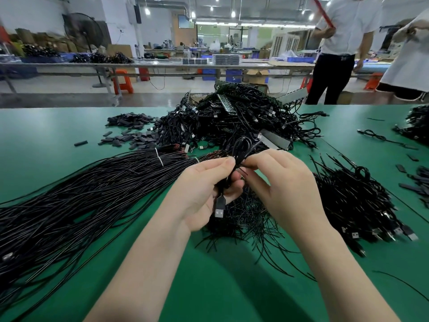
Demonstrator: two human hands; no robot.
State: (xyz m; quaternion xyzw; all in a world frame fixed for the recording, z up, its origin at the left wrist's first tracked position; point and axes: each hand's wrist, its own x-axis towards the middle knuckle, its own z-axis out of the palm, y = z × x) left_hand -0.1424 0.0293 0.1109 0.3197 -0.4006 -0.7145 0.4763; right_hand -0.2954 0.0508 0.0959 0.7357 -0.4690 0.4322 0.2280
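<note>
My left hand [202,189] grips a folded black USB cable [241,149] above the green table [58,135]. The cable's silver USB plug [220,209] hangs below the palm, and its loop sticks up above both hands. My right hand [278,180] pinches a thin black tie at the cable's bundled part, close against the left thumb. What the right fingertips hold is partly hidden by the fingers.
Long straight black cables [81,194] bundled with white ties lie at the left. A tangled cable heap [232,117] sits behind, short black ties [246,217] below my hands, bundled cables [357,201] at the right, black sleeves [130,133] far left. Two people stand at the table's far right.
</note>
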